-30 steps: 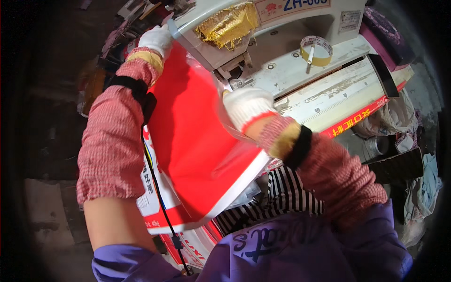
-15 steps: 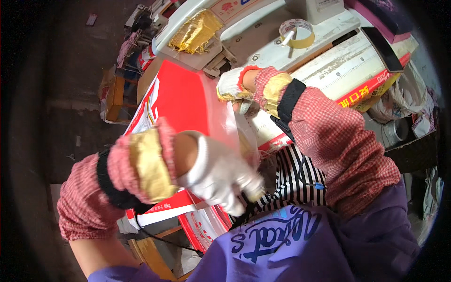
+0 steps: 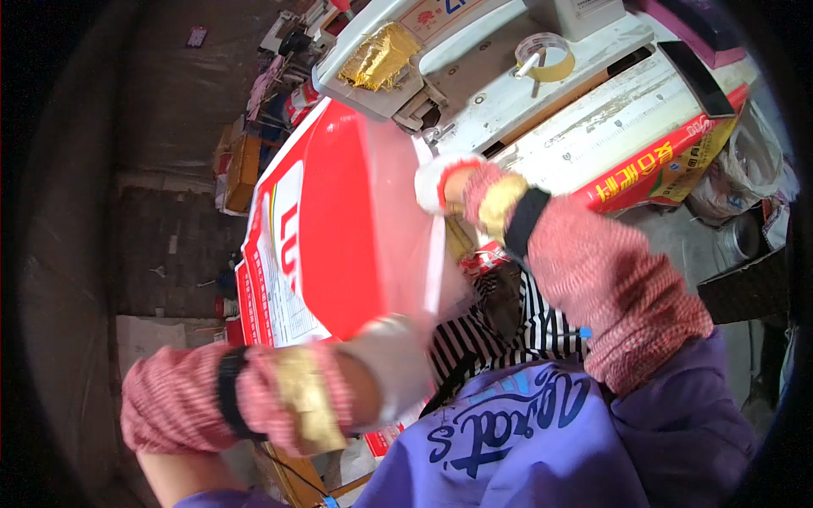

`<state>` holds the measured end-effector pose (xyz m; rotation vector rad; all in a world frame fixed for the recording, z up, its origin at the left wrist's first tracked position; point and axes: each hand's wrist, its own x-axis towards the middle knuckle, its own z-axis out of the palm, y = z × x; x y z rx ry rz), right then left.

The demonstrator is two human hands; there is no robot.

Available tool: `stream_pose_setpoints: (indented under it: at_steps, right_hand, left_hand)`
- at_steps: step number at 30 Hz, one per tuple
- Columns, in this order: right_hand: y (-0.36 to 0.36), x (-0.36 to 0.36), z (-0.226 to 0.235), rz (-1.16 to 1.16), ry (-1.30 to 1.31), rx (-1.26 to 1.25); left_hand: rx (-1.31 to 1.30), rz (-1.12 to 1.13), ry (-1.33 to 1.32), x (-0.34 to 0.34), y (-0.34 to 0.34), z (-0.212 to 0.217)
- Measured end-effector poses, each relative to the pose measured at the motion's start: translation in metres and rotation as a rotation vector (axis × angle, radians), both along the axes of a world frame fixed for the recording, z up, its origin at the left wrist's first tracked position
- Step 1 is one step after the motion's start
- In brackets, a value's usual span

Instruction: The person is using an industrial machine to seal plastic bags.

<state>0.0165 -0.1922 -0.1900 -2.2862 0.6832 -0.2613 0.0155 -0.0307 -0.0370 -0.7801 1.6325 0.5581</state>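
I hold a large red and white printed plastic bag (image 3: pixel 339 229) upright in front of a white sewing machine (image 3: pixel 474 76). My left hand (image 3: pixel 389 364), in a white glove with a pink checked sleeve cover, grips the bag's near lower edge. My right hand (image 3: pixel 440 182), gloved the same way, grips the bag's right upper edge close to the machine's base. The bag's clear inner lining shows along its right side.
A roll of yellow tape (image 3: pixel 542 55) sits on the machine bed. A gold wad (image 3: pixel 377 55) lies on the machine arm. A dark flat device (image 3: pixel 699 68) rests at the table's far right. More printed bags (image 3: pixel 660 161) hang off the table edge. Clutter lies on the floor to the left.
My left hand has dropped from the bag's top near the machine to its near lower edge. My right hand shifted up along the right edge. The bag now stands more upright.
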Motion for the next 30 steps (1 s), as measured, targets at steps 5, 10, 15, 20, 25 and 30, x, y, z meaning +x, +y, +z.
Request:
stream_pose_setpoints:
  at_steps: [5, 10, 15, 20, 25, 30]
  right_hand:
    - [0.082, 0.002, -0.07, -0.591, 0.036, -0.374]
    - [0.099, -0.036, -0.018, -0.526, 0.191, -0.272]
    - [0.045, -0.001, -0.037, -0.098, 0.003, -0.077]
    - [0.045, 0.051, -0.037, -0.61, 0.372, -0.876]
    - [0.039, 0.041, -0.022, -0.725, 0.041, -0.336]
    - [0.008, 0.072, -0.035, -0.804, -0.025, -0.048]
  left_hand:
    - [0.059, -0.251, 0.299, -0.055, -0.011, -0.04]
    - [0.168, -0.106, -0.103, -0.046, -0.041, 0.0]
    - [0.023, 0.063, -0.443, -0.021, -0.059, -0.012]
    - [0.167, 0.139, -0.352, 0.013, -0.067, -0.03]
    - [0.331, 0.072, -0.116, 0.003, -0.047, -0.021]
    - [0.469, -0.043, 0.116, -0.029, -0.039, -0.005]
